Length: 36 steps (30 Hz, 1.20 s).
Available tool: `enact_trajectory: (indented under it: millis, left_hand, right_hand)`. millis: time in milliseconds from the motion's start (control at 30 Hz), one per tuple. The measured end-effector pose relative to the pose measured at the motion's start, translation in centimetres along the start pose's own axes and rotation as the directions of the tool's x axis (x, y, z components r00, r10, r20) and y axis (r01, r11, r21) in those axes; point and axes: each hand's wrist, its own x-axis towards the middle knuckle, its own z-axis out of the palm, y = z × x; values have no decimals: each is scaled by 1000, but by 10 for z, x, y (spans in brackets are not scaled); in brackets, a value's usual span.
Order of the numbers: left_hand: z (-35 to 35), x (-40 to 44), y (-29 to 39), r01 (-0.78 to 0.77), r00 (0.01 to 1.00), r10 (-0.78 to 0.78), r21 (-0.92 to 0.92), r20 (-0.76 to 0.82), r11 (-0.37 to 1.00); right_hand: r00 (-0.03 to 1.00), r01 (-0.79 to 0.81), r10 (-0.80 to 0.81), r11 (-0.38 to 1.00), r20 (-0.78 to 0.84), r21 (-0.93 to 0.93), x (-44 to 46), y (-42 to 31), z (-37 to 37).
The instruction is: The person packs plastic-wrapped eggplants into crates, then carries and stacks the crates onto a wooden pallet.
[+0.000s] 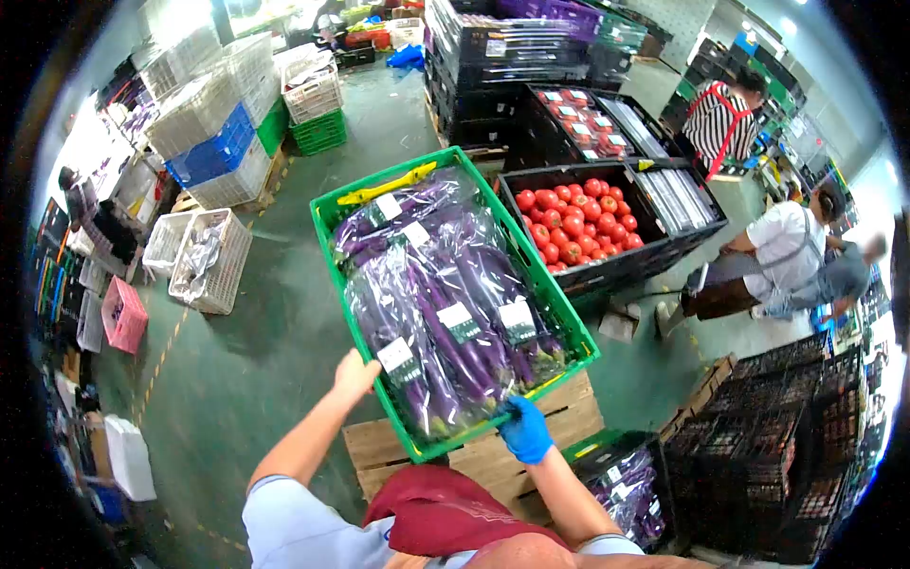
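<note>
A green crate (327,223) full of bagged purple eggplants (445,294) with white labels is held in front of me. My left hand (355,374), bare, grips the crate's left side near the front corner. On the front edge, toward the right, my right hand (526,431) in a blue glove is closed round the rim. A yellow strip (389,183) lies along the crate's far end. Beneath the crate is a wooden pallet (483,455).
Beyond, on the right, stand black crates with tomatoes (578,223) and packed trays (583,123). Another crate of eggplants (630,493) is at lower right, beside stacked black crates (758,436). People (782,247) are at the right. White crates (213,261) stand left.
</note>
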Motion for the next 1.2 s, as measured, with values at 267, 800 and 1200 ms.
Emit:
enact_trajectory:
  millis: [267,800,1200]
  left_hand:
    - [18,-80,52,-349,840,106,380,532,857]
    - [-8,264,134,-502,848,475,67,236,862]
    - [97,-63,272,-338,853,312,-12,419,941]
  right_hand:
    - [952,25,-34,999,-304,-33,-93,-35,-134]
    - [766,271,-365,930,-529,-248,-101,-39,-128]
    - [640,288,-479,874,-601,-391,-282,-82,-319]
